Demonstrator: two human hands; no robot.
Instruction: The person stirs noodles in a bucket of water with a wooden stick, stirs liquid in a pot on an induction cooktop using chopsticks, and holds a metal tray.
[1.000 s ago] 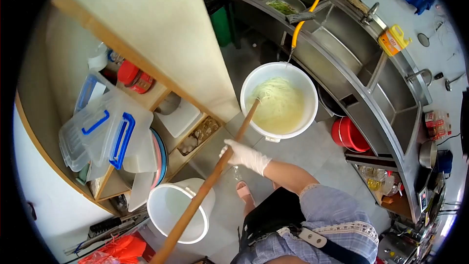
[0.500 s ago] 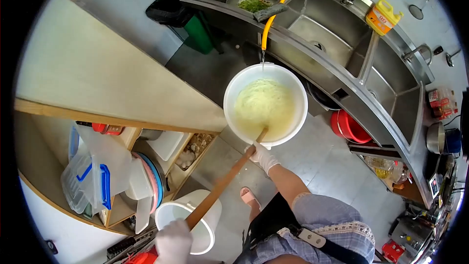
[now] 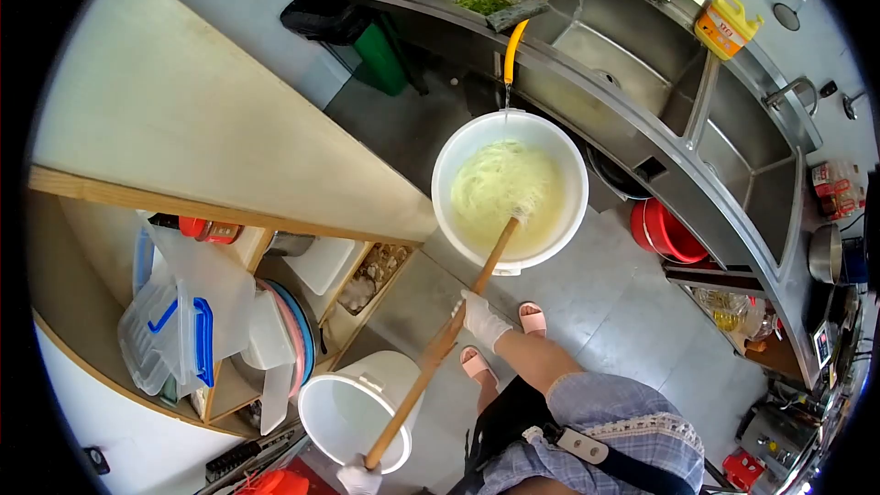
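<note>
A long wooden pole (image 3: 412, 394) slants across the view, its far end dipping into a white bucket (image 3: 442, 185). Pale yellow, stringy food in cloudy liquid (image 3: 504, 174) fills the bucket's lower part; I cannot tell its kind. My right hand (image 3: 481, 321), in a whitish glove, is wrapped around the pole at mid-length. Gloved too, my left hand (image 3: 359, 478) grips the pole's near end at the bottom edge of the view. Water runs from a yellow hose (image 3: 515, 55) into the bucket's far side.
Steel sinks (image 3: 632, 73) curve along the right, holding a pan of greens (image 3: 481, 0). Beside my left hand stands another white bucket (image 3: 403, 376). Wooden shelving (image 3: 229, 220) with plastic containers is at left. A red bucket (image 3: 667, 231) sits under the sinks.
Both hands have drawn the pole back toward me and down, so more of it shows outside the bucket. The whole view has shifted slightly. Water still runs from the hose.
</note>
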